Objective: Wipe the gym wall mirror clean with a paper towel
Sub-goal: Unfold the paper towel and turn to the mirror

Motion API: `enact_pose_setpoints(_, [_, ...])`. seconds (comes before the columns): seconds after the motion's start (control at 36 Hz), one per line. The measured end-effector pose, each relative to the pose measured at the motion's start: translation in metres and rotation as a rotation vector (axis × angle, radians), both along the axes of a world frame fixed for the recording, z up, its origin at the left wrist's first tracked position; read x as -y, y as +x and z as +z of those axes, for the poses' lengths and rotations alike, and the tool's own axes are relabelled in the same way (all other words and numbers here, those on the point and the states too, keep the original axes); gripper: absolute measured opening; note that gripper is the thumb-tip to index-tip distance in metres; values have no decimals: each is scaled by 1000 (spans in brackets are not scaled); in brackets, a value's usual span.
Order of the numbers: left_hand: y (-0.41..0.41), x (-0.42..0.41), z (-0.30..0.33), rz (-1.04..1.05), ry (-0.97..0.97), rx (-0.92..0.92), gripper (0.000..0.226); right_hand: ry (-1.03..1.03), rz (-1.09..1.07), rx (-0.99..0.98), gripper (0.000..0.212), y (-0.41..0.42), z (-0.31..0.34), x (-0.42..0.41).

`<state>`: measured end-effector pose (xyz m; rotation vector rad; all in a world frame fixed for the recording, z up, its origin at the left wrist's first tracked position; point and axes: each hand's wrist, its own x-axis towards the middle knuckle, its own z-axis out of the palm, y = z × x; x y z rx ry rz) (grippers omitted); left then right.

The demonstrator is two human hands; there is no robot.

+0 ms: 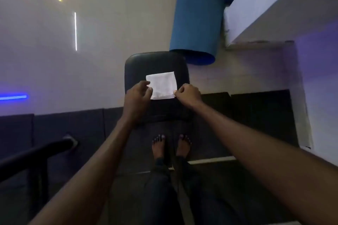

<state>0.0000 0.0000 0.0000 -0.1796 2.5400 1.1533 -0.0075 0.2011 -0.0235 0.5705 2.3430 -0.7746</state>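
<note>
Dim gym corner, pale wall with light strips, dark floor mats (69, 124); one paper towel held over one black padded seat.

Count: one folded white paper towel (161, 86); one black padded seat (156, 65); one rolled blue mat (196, 18) at 1 o'clock from the towel, standing beside a white ledge (274, 11); one black bar (34, 151) at 8 o'clock; four light strips on the wall, two yellow ones crossing, one white, one blue; my two bare feet at 6 o'clock. My right hand (188, 95) is curled closed, pinching the towel's lower right corner. My left hand (138, 95) has its fingers loosely bent at the towel's left edge; whether it grips I cannot tell.
</note>
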Motion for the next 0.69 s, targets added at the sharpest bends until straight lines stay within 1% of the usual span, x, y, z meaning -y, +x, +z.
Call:
enact_pose_setpoints(0.06, [-3,6,-20,26,-18,15,29,27,-41,5,33,-13,-20,5])
enact_pose_setpoints(0.14, [-2,12,-50,31,-41,58,28,50,-124,-28,49,-29,-47,13])
enact_pose_setpoints(0.19, [-1,16,-68,30,-56,76,29,60,-173,-56,63,-38,-64,24])
enact_pose_setpoints(0.28, [0,25,-89,39,-69,83,32,95,-250,-57,91,-47,-84,41])
enact_pose_setpoints(0.33, [1,29,-98,44,-66,87,33,139,-285,-54,101,-50,-92,51])
enact_pose_setpoints(0.39, [1,32,-104,48,-74,87,33,140,-332,-54,96,-50,-97,57])
enact_pose_setpoints(0.44, [2,32,-105,50,-74,86,32,95,-383,-34,78,-50,-97,61])
enact_pose_setpoints(0.5, [3,30,-100,57,-63,93,32,37,-441,26,60,-47,-93,60])
enact_pose_setpoints(0.58, [5,25,-85,45,-27,108,31,-81,-548,109,47,-38,-79,46])
enact_pose_setpoints(0.64, [5,17,-70,20,2,109,30,-151,-612,105,41,-29,-62,34])
enact_pose_setpoints(0.69, [5,8,-53,-5,30,100,28,-190,-609,70,31,-16,-40,19])
